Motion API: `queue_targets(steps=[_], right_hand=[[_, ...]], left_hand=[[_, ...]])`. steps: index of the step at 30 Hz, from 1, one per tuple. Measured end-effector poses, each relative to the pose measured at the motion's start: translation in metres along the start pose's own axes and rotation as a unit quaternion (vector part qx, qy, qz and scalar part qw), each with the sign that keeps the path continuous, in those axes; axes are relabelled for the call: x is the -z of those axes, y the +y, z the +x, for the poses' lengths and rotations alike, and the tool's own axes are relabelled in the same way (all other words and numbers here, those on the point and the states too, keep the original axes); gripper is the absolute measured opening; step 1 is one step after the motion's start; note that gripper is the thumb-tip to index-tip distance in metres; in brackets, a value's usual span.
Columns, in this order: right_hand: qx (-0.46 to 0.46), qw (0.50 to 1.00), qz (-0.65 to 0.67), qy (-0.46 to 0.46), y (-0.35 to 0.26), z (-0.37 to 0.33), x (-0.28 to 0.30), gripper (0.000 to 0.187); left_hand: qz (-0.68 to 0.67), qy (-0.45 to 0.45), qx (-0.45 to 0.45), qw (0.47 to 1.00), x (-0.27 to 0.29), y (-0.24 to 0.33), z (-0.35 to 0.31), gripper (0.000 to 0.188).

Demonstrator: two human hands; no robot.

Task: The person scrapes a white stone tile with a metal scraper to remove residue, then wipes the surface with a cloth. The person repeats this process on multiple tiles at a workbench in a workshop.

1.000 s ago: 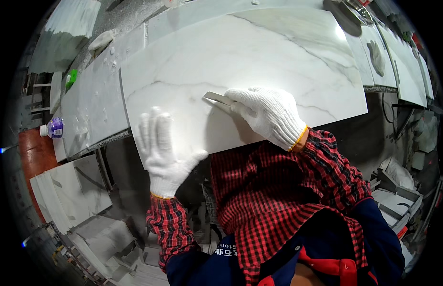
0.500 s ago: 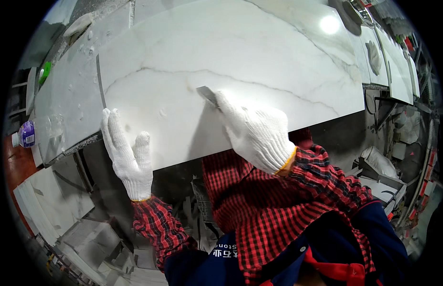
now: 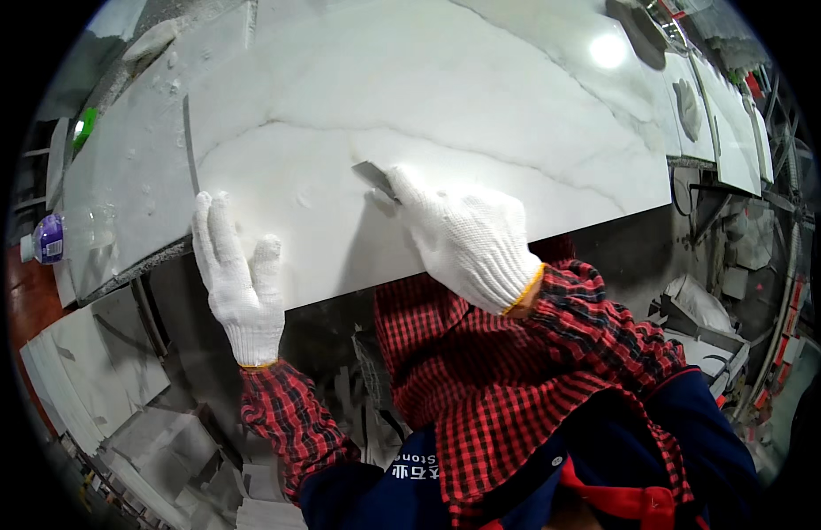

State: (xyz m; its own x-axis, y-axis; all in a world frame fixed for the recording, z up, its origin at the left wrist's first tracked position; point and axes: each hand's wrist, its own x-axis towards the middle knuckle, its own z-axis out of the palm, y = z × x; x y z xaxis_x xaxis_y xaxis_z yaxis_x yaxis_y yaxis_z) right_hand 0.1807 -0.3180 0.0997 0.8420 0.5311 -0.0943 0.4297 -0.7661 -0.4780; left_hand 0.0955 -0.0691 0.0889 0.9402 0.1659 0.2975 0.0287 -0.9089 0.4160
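Observation:
A large white slab with grey veins (image 3: 375, 71) lies across the work surface before me. My left hand (image 3: 243, 278), in a white knit glove, rests flat over the slab's near left corner with its fingers stretched out. In my right hand (image 3: 468, 230), also gloved, is a thin flat grey scraper blade (image 3: 375, 179), pinched between thumb and fingers. The blade tilts at the slab, near the lower vein, and casts a shadow. Whether its edge touches the surface I cannot tell. My fingers cover the rest of the tool.
Left of the slab is a second pale panel (image 3: 132, 177) with white bits on it. A purple-labelled bottle (image 3: 48, 238) and a green object (image 3: 83, 128) are at the far left. Stacked slabs (image 3: 97, 371) stand below left. A glove (image 3: 690, 110) lies at right.
My right hand and the blade have shifted slightly left across the slab. My left hand stays at the corner with fingers extended; the whole view has tilted a little.

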Motion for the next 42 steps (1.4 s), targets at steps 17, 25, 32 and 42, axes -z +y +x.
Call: queue_targets(steps=[17,25,32,42], right_hand=[[0.148,0.976,0.097,-0.131,-0.007,-0.021,0.005,0.047],[0.040,0.990,0.088,-0.099,0.014,-0.037,0.011,0.050],[0.056,0.986,0.124,0.096,0.040,-0.024,-0.001,0.049],[0.033,0.991,0.020,0.131,0.006,-0.006,-0.013,0.046]], left_hand=[[0.040,0.016,0.002,0.999,-0.003,-0.003,-0.002,0.061],[0.054,0.053,-0.002,0.997,-0.003,-0.004,-0.005,0.060],[-0.032,0.041,0.057,0.997,-0.001,-0.002,-0.006,0.062],[-0.085,0.003,0.096,0.992,-0.001,-0.005,-0.005,0.062]])
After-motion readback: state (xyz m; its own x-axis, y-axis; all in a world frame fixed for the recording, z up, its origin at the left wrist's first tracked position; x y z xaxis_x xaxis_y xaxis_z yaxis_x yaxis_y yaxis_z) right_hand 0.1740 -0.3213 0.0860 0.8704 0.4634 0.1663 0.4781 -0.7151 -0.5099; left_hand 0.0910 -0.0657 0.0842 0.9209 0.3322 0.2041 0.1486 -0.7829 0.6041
